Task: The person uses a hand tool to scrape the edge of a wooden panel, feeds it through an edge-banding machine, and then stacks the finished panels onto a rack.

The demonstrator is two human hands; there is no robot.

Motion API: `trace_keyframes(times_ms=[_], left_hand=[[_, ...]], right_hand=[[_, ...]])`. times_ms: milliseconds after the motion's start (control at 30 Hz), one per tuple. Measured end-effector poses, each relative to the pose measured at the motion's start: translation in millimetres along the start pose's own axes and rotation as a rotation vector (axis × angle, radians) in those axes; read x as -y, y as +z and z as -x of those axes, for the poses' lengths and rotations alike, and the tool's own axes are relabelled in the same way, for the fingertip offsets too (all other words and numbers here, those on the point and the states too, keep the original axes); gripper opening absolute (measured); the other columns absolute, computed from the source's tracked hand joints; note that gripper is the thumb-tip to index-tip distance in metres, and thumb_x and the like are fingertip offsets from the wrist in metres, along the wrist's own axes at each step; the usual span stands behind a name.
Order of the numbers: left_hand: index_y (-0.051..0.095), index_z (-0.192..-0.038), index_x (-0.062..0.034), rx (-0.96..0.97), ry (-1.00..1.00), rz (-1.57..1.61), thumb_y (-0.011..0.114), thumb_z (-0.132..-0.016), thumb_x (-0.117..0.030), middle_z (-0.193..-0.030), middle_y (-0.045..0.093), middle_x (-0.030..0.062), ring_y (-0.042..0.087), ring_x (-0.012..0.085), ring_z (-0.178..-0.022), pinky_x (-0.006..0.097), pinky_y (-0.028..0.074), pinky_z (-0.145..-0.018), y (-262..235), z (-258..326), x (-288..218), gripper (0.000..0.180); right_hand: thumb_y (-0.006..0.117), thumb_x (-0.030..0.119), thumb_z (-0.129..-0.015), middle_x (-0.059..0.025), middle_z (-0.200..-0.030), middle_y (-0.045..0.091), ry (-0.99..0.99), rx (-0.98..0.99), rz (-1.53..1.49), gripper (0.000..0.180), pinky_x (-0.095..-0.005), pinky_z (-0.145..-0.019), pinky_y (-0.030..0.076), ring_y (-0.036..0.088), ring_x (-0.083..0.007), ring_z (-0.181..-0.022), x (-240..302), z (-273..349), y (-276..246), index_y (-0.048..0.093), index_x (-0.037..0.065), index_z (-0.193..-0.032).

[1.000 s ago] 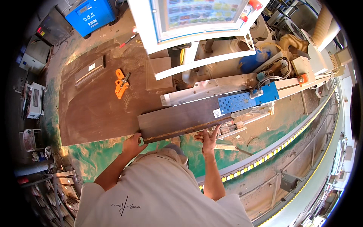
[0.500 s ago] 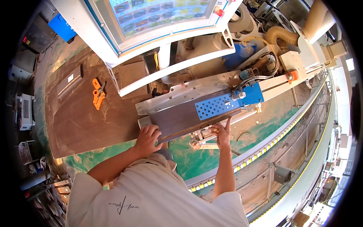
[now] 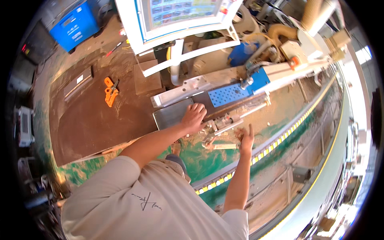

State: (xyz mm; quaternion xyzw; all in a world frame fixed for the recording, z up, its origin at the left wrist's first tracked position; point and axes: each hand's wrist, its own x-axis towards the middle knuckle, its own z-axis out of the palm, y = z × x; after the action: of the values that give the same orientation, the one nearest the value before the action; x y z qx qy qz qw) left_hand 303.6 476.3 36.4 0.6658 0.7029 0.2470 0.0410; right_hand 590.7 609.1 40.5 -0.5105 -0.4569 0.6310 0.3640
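Observation:
A long dark brown board (image 3: 204,99) lies on the narrow machine bed, and its far part passes under a blue perforated plate (image 3: 230,95). My left hand (image 3: 194,118) is at the board's near left end, fingers curled over it, closed. Left of that hand the bare grey metal bed plate (image 3: 170,114) shows. My right hand (image 3: 245,138) is in the air to the right, apart from the board, with fingers spread and nothing seen in it. Between the bed and that hand sits a pneumatic cylinder (image 3: 224,124) on a bracket.
On the brown tabletop (image 3: 96,132) at left lie orange-handled pliers (image 3: 111,92) and a flat strip (image 3: 79,83). A white-framed screen (image 3: 180,16) overhangs the bed. A yellow-and-white conveyor rail (image 3: 276,147) curves along the right. A blue cabinet (image 3: 76,28) stands far left.
My left hand has moved right with the board, uncovering more of the metal bed plate. My right hand has come off the board's edge and moved away. The view has shifted slightly.

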Motion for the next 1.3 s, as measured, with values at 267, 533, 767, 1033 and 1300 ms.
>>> trace_keyframes(times_ms=[267,533,767,1033,1300], left_hand=[[0.066,-0.111,-0.0083,0.056,0.312,0.286,0.089,-0.073,-0.034,-0.117,0.062,0.0134,0.056,0.0343,-0.116,0.051,0.044,-0.095,22.9,42.9,-66.4,0.051],[0.062,-0.104,-0.003,0.525,0.319,0.881,0.067,-0.099,-0.022,-0.089,0.062,0.0079,0.059,0.0233,-0.078,0.037,0.05,-0.073,-10.9,361.4,-184.9,0.02],[0.074,-0.09,-0.0018,1.404,0.648,0.253,0.073,-0.093,-0.024,-0.091,0.076,0.0144,0.073,0.0222,-0.08,0.037,0.055,-0.074,6.6,559.4,-186.9,0.022],[0.07,-0.12,-0.0004,1.197,0.017,-0.156,0.081,-0.082,-0.023,-0.102,0.076,0.0207,0.074,0.0298,-0.088,0.042,0.059,-0.08,108.0,677.4,-144.4,0.046],[0.079,-0.089,-0.0073,1.531,1.845,-0.567,0.061,-0.086,-0.041,-0.1,0.074,0.0189,0.071,0.0397,-0.091,0.049,0.055,-0.079,132.6,1018.8,-369.8,0.038]], right_hand=[[0.057,0.01,-0.099,-0.0113,-0.082,0.072,0.089,-0.808,0.236,0.03,-0.0269,-0.06,0.052,0.069,-0.0157,-0.068,-183.6,526.2,-67.3,0.064,-0.004,-0.125],[0.062,0.013,-0.097,-0.0132,-0.086,0.073,0.771,-1.427,-0.324,0.032,-0.0327,-0.057,0.055,0.071,-0.0213,-0.067,-360.8,919.2,88.4,0.064,-0.005,-0.123],[0.07,0.022,-0.095,-0.0113,-0.082,0.072,0.902,-1.359,-0.802,0.028,-0.0339,-0.057,0.058,0.07,-0.0201,-0.064,-497.6,1062.6,275.0,0.073,-0.004,-0.105],[0.07,0.006,-0.087,-0.0155,-0.085,0.074,0.888,-1.672,-0.556,0.063,-0.0331,-0.057,0.057,0.073,-0.0223,-0.067,-617.8,1269.0,310.5,0.048,-0.004,-0.146],[0.069,0.02,-0.099,-0.0138,-0.094,0.075,0.343,-2.154,-0.699,0.045,-0.0321,-0.065,0.058,0.074,-0.0205,-0.081,-587.8,1527.1,201.0,0.057,-0.005,-0.135]])
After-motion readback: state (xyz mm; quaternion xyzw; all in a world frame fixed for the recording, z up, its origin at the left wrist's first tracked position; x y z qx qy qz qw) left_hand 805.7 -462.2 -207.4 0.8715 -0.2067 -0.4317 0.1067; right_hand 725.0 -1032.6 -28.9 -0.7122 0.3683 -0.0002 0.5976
